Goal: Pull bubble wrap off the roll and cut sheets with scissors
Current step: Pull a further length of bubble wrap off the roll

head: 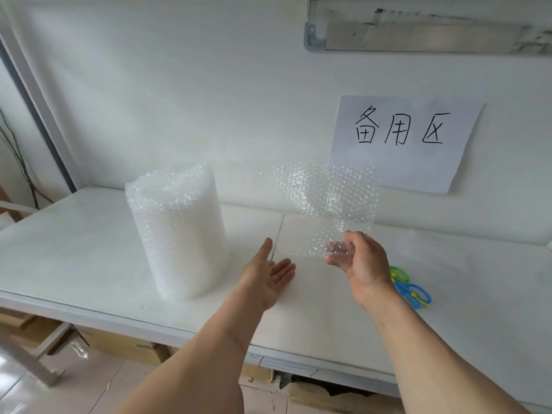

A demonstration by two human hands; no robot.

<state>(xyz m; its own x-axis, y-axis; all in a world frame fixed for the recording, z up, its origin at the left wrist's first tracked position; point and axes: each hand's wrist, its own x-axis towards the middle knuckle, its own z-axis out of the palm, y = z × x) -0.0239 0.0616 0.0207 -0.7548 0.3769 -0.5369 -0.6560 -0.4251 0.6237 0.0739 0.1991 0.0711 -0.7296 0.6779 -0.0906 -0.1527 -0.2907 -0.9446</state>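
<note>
My right grip (355, 258) pinches the lower corner of a bubble wrap sheet (325, 204), held up in the air above the bench (89, 249), while my left grip (268, 270) hangs open, palm up, holding nothing, just right of the roll (176, 231). I cannot tell whether the sheet is cut free or joined to the upright roll. The scissors (410, 288) lie untouched on the bench beside my right wrist, so more pulling and cutting likely remains.
</note>
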